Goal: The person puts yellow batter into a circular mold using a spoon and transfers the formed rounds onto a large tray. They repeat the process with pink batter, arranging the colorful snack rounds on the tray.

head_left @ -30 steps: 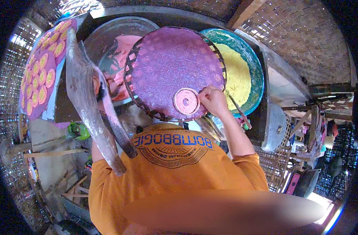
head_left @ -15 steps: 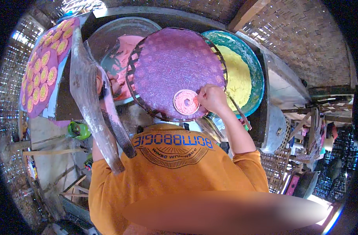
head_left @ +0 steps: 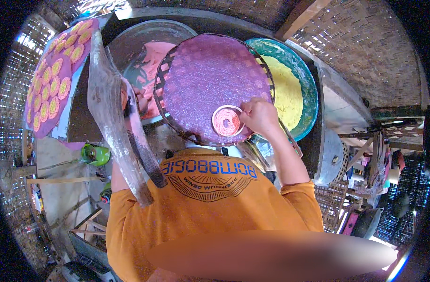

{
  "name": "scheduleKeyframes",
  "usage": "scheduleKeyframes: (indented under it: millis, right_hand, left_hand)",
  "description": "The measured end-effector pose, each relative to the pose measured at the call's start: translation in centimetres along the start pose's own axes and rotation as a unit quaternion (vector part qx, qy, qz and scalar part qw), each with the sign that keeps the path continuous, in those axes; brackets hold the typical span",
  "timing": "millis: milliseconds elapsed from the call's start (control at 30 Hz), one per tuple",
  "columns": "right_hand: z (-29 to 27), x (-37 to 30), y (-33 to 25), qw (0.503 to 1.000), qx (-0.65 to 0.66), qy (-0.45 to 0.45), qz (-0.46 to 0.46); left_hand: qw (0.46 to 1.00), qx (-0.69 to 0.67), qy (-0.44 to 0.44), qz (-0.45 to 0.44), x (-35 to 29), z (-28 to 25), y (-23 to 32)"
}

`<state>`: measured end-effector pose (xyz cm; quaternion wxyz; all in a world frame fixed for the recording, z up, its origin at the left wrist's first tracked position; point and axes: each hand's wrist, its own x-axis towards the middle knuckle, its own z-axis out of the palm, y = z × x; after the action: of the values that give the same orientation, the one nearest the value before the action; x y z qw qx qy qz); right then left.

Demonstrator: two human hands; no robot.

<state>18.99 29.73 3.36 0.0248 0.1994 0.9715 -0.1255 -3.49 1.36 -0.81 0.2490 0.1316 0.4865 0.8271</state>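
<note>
My right hand (head_left: pixel 261 115) is closed on the upper right rim of a pale ring mould (head_left: pixel 215 123). Inside the ring lies pink piped dough (head_left: pixel 218 117) in a round coil with a small hole. The ring is over the near part of a purple cloth (head_left: pixel 210 75) spread on a round, dark-rimmed woven tray (head_left: pixel 161 77). Behind a forked wooden piece (head_left: pixel 101 89), my left hand (head_left: pixel 141 100) is partly hidden. Its visible fingers look curled beside pink dough (head_left: pixel 155 70) in a wide basin (head_left: pixel 179 28); what they hold, if anything, is hidden.
A green basin (head_left: pixel 310 94) of yellow flour-like powder (head_left: pixel 283 84) stands right of the tray. At the far left, purple sheets (head_left: pixel 76 35) carry several round pink-and-yellow pieces (head_left: pixel 54 88). The weathered wooden piece crosses over my left forearm. A green container (head_left: pixel 97 155) sits below left.
My right hand has turned slightly at the ring's edge, and the ring now looks a little tilted. The whole view has shifted slightly. My left hand stays by the pink dough.
</note>
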Motion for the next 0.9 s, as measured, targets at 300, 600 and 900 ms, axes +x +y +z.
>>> scheduleKeyframes:
  millis: [300, 600, 900]
  right_hand:
    - [-0.9, 0.1, -1.0, 0.997, -0.009, -0.070, 0.041]
    - [-0.3, 0.3, -1.2, 0.999, -0.005, -0.036, 0.038]
    - [-0.3, -1.5, 0.3, 0.998, 0.046, 0.039, 0.025]
  left_hand:
    - [1.000, -0.001, 0.000, -0.004, -0.1, -0.3, -0.2]
    - [1.000, 0.001, -0.001, -0.004, -0.2, -0.5, -0.3]
    - [1.000, 0.006, 0.006, -0.007, -0.7, -0.6, 0.0]
